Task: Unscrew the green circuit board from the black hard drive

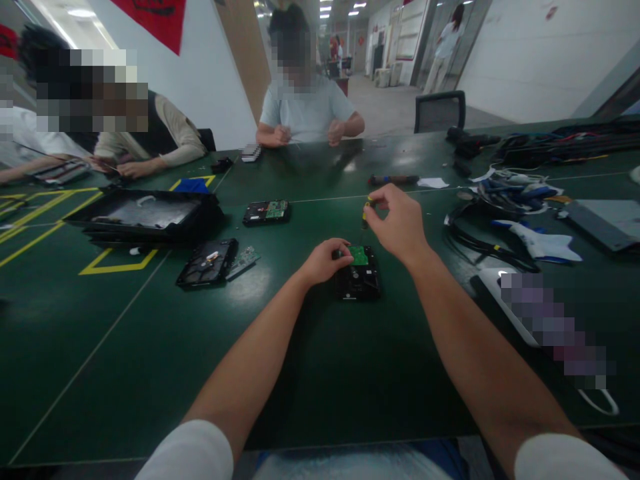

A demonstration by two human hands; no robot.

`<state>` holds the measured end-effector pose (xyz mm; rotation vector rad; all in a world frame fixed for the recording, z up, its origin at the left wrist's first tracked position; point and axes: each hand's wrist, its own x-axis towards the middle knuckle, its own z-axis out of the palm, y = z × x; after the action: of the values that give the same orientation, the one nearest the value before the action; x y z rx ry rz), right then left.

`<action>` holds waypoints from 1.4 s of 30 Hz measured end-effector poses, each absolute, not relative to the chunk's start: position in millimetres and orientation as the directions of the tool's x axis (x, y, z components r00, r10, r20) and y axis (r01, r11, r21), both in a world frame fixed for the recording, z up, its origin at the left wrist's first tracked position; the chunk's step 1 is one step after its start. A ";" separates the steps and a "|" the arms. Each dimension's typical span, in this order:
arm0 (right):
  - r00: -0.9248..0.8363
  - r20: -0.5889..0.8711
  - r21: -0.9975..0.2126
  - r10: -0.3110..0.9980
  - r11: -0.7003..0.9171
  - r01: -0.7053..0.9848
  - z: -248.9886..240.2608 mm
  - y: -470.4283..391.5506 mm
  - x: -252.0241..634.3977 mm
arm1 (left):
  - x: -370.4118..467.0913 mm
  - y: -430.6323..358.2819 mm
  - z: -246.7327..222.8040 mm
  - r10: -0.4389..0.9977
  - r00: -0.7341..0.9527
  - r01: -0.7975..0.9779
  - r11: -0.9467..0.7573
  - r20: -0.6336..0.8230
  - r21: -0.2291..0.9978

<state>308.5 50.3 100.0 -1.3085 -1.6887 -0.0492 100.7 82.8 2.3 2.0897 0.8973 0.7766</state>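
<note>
A black hard drive (363, 285) with a green circuit board (359, 255) lies on the green table between my hands. My left hand (324, 261) is closed at its left side, thumb and fingers resting on the drive's edge and board. My right hand (400, 220) pinches the yellow handle of a small screwdriver (367, 212) above the far end of the drive. The screwdriver stands upright, and its thin shaft points down toward the board. Whether its tip touches a screw, I cannot make out.
To the left lie another drive (207, 263), a loose circuit board (243, 262), a further drive (267, 212) and a black tray (150, 217). At the right are cables (500, 193), a phone (520, 307) and a grey box (607, 223). Several people sit across the table.
</note>
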 end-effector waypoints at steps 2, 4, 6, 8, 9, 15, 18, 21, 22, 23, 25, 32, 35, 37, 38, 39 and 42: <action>0.048 0.680 -0.511 0.732 0.426 0.746 99.8 50.4 308.6 | 100.8 82.9 2.3 0.782 0.577 0.348 -0.497 0.236 0.795; 0.027 0.684 -0.506 0.729 0.447 0.738 100.1 50.5 308.9 | 101.0 83.3 2.0 0.784 0.577 0.350 -0.491 0.229 0.797; 0.005 0.693 -0.482 0.721 0.459 0.746 101.0 50.2 309.0 | 101.3 83.6 1.6 0.786 0.576 0.354 -0.489 0.226 0.797; 0.000 0.693 -0.467 0.720 0.449 0.762 102.1 49.6 309.0 | 101.4 83.7 1.4 0.788 0.574 0.359 -0.487 0.224 0.796; 0.007 0.690 -0.467 0.724 0.438 0.768 102.4 49.3 309.0 | 101.4 83.7 1.4 0.790 0.572 0.361 -0.485 0.222 0.797; 0.055 0.670 -0.514 0.740 0.409 0.754 101.3 49.4 308.6 | 101.0 83.4 2.2 0.793 0.569 0.363 -0.477 0.215 0.800; 0.022 0.675 -0.487 0.738 0.424 0.764 100.5 50.5 309.1 | 101.1 83.7 2.0 0.792 0.571 0.358 -0.478 0.217 0.802; -0.005 0.693 -0.448 0.721 0.436 0.780 100.1 51.1 309.4 | 101.2 84.2 1.9 0.790 0.574 0.363 -0.482 0.216 0.798; 0.004 0.697 -0.448 0.717 0.432 0.783 99.9 51.1 309.4 | 101.2 84.3 1.9 0.789 0.575 0.361 -0.484 0.218 0.797; 0.019 0.698 -0.456 0.716 0.425 0.782 99.7 51.1 309.2 | 101.2 84.3 1.9 0.787 0.576 0.357 -0.485 0.221 0.798; 0.057 0.691 -0.487 0.721 0.405 0.774 99.4 50.8 309.0 | 101.2 84.3 1.9 0.787 0.577 0.351 -0.482 0.221 0.803; 0.012 0.702 -0.457 0.712 0.438 0.774 101.2 49.7 308.6 | 101.3 83.5 1.6 0.795 0.568 0.354 -0.470 0.213 0.809; 0.017 0.707 -0.444 0.707 0.425 0.789 101.8 49.4 308.0 | 101.2 83.1 2.7 0.797 0.567 0.362 -0.468 0.209 0.806; 0.042 0.699 -0.466 0.714 0.409 0.785 101.4 49.7 307.9 | 101.0 83.0 3.6 0.794 0.571 0.358 -0.469 0.208 0.808; 0.053 0.694 -0.478 0.718 0.405 0.780 101.1 50.0 307.9 | 100.9 82.9 3.8 0.794 0.572 0.356 -0.468 0.207 0.809; 0.059 0.690 -0.487 0.722 0.403 0.775 100.8 50.3 308.0 | 100.8 82.9 3.9 0.793 0.574 0.355 -0.467 0.206 0.810; 0.041 0.688 -0.482 0.724 0.415 0.772 100.7 50.6 308.2 | 100.9 83.0 3.2 0.790 0.574 0.350 -0.474 0.214 0.808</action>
<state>308.2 50.6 100.7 -1.3194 -1.6902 -0.0608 100.9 83.0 3.2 2.0661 0.9069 0.7590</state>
